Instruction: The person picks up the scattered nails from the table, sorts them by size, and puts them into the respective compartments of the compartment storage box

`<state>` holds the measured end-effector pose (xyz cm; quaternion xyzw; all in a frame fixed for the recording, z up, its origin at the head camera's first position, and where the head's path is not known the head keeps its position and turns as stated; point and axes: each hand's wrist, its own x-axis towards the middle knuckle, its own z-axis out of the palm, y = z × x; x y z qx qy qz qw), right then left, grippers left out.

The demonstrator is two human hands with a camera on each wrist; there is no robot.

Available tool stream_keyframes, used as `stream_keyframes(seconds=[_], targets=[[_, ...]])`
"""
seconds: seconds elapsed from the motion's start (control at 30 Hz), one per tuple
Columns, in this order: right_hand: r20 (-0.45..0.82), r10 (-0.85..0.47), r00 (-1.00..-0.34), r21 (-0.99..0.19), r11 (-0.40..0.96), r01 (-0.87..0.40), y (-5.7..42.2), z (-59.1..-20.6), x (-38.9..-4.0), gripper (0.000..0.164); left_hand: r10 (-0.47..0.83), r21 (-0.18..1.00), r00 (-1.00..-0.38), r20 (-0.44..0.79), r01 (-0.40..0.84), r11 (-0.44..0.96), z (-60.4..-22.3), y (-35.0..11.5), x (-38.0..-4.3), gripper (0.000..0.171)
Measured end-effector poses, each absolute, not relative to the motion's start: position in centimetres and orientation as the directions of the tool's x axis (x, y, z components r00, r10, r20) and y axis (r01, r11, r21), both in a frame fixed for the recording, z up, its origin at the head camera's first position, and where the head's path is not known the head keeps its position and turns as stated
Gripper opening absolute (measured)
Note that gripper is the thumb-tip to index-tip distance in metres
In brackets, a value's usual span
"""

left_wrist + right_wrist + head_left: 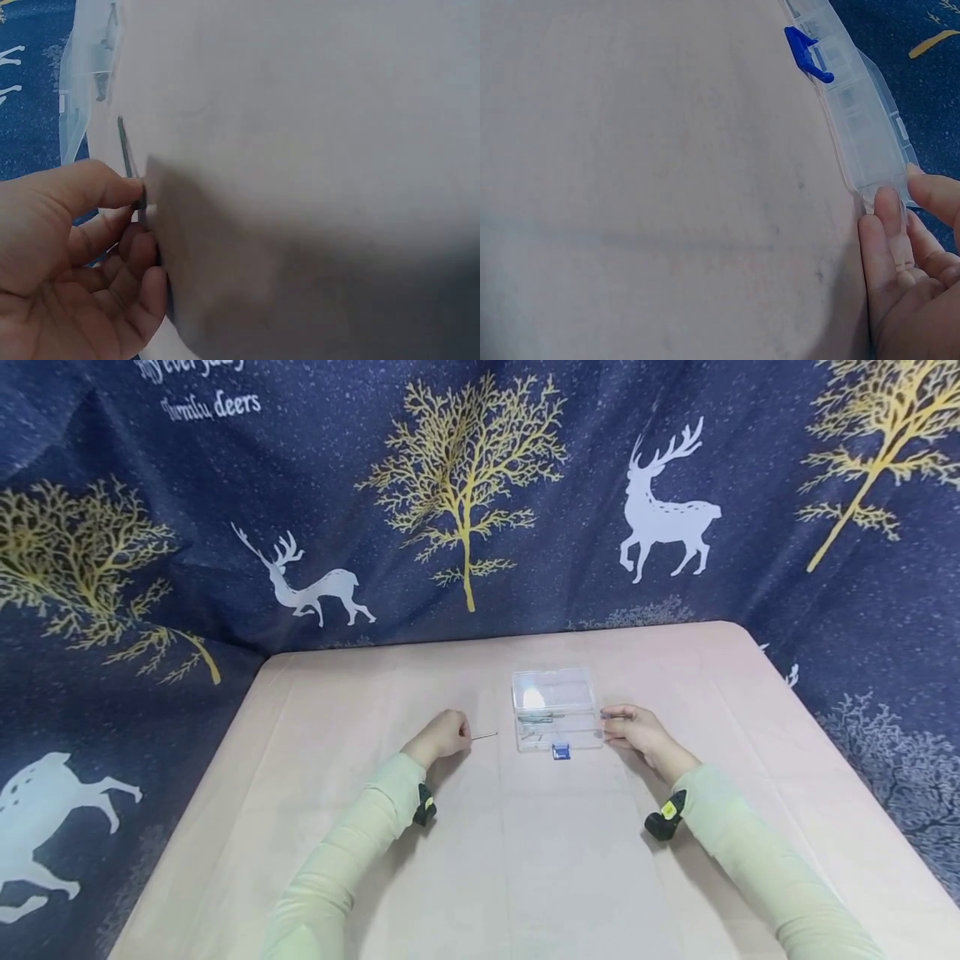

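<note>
A clear plastic compartment box [581, 733] lies on the table with its lid [566, 687] raised at the back and a blue latch [561, 752] at the front. Several thin, slender pieces [534, 719] lie in its left part. My left hand [445, 736], left of the box, pinches a thin metal rod [124, 146] between thumb and forefinger. The rod's free end points toward the box, apart from it. At the box's right end, my right hand [637, 735] holds the wall, thumb on one side and fingers [886, 206] against the end.
The table [525, 860] has a pale pinkish cover. Behind it hangs a dark blue cloth [555, 568] printed with white deer and yellow trees. A dark wrist camera is on each forearm, over the pale green sleeves [337, 852].
</note>
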<state>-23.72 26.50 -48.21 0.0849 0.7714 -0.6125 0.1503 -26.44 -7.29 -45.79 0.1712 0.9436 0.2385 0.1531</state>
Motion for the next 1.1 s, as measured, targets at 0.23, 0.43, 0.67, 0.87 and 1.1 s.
stream_keyframes(seconds=[0.23,0.43,0.67,0.87,1.1], targets=[[-0.313,-0.071,-0.947,-0.936,0.194,0.295,26.66,-48.06,-23.68,0.048,0.360,0.529,-0.916,-0.178,0.219,0.820,-46.02,-7.48,-26.17,0.003],[-0.316,-0.072,-0.946,-0.937,0.182,0.299,26.64,-48.09,-23.62,0.048,0.371,0.534,-0.921,-0.119,0.255,0.806,-46.20,-7.88,-26.25,0.005],[-0.318,-0.070,-0.946,-0.933,0.201,0.299,26.61,-48.32,-23.60,0.048,0.317,0.690,-0.943,-0.100,0.164,0.705,-46.51,-7.92,-26.27,0.007],[-0.323,-0.062,-0.944,-0.927,0.221,0.303,26.56,-48.47,-23.67,0.047,0.230,0.876,-0.967,-0.109,0.017,0.483,-46.47,-7.62,-26.28,0.012],[-0.322,-0.052,-0.945,-0.925,0.232,0.302,26.53,-48.48,-23.67,0.048,0.155,0.962,-0.971,-0.180,-0.141,0.232,-46.27,-7.04,-26.27,0.017]])
